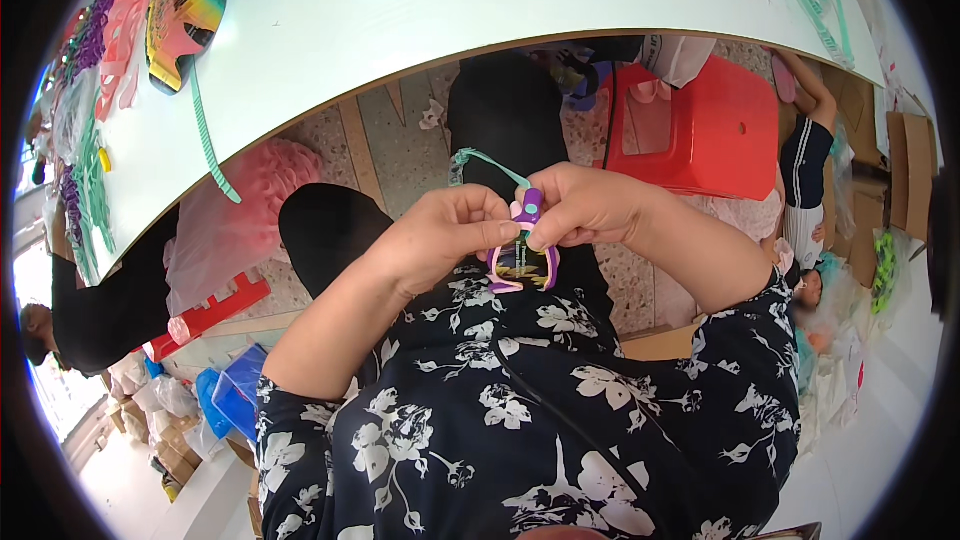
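Observation:
Over my lap, both my hands work at a pair of swim goggles (550, 270) with a purple and pink frame and a dark lens bearing a label. My left hand (455, 230) pinches the goggles near the top of the frame, thumb against the fingers. Opposite it, my right hand (575, 205) grips the purple strap clip (533, 202) between thumb and fingers. From that clip a ribbed mint-green strap (490, 157) loops up and to the left over my dark trouser leg. The fingers partly hide where strap and frame meet.
A white table (430, 0) curves across the far side, with mint straps (210, 135), pink pieces (125, 5) and shiny rainbow-coloured pieces (185, 15) on it. Below it are a red plastic stool (700, 130) and a bag of pink parts (250, 210). Other people sit left and right.

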`<action>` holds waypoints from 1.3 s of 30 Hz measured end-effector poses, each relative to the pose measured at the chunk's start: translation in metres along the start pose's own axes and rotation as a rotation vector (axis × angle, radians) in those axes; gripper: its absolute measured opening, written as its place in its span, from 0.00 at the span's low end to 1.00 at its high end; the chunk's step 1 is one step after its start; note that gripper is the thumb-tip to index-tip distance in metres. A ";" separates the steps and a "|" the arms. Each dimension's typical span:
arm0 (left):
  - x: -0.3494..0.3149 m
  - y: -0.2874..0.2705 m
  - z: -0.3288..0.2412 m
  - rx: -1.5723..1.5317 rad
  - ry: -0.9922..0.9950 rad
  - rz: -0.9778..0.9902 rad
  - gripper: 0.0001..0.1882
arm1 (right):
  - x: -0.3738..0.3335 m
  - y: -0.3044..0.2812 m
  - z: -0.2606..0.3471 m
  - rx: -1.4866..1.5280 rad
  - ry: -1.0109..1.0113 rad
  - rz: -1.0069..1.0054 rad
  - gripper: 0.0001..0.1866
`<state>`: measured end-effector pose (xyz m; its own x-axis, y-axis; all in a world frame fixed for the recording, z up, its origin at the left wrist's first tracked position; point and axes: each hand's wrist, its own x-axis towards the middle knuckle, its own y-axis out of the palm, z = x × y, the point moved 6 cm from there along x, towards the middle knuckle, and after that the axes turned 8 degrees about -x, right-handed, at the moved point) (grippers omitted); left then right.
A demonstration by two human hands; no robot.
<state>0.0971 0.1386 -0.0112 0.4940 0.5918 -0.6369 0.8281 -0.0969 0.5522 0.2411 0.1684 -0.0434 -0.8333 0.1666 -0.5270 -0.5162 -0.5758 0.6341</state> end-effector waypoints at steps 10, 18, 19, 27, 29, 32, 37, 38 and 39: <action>-0.003 -0.006 0.002 0.060 0.090 -0.048 0.08 | 0.001 0.000 0.003 -0.019 -0.053 -0.066 0.13; -0.003 -0.008 0.007 0.137 0.167 -0.084 0.08 | -0.009 0.000 -0.004 -0.072 -0.185 -0.241 0.11; -0.005 -0.008 0.007 0.149 0.170 -0.086 0.08 | -0.010 0.003 -0.003 -0.065 -0.207 -0.256 0.10; -0.008 -0.004 0.016 0.228 0.228 -0.174 0.08 | -0.022 0.019 -0.021 -0.099 -0.405 -0.523 0.10; -0.009 -0.005 0.016 0.238 0.251 -0.195 0.08 | -0.020 0.019 -0.025 -0.079 -0.427 -0.539 0.10; -0.004 -0.016 0.018 0.202 0.266 -0.244 0.10 | -0.016 0.016 -0.020 -0.155 -0.415 -0.596 0.11; -0.019 -0.028 0.019 0.276 0.324 -0.374 0.11 | -0.030 0.051 -0.021 -0.454 -0.691 -0.811 0.22; -0.024 -0.027 0.022 0.240 0.359 -0.383 0.11 | -0.029 0.054 -0.026 -0.438 -0.691 -0.828 0.23; -0.030 -0.027 0.025 0.204 0.395 -0.391 0.11 | -0.027 0.054 -0.030 -0.422 -0.691 -0.845 0.23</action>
<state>0.0669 0.1032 -0.0206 0.0385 0.8639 -0.5022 0.9824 0.0592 0.1773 0.2420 0.1089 -0.0119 -0.2538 0.9486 -0.1891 -0.9592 -0.2721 -0.0773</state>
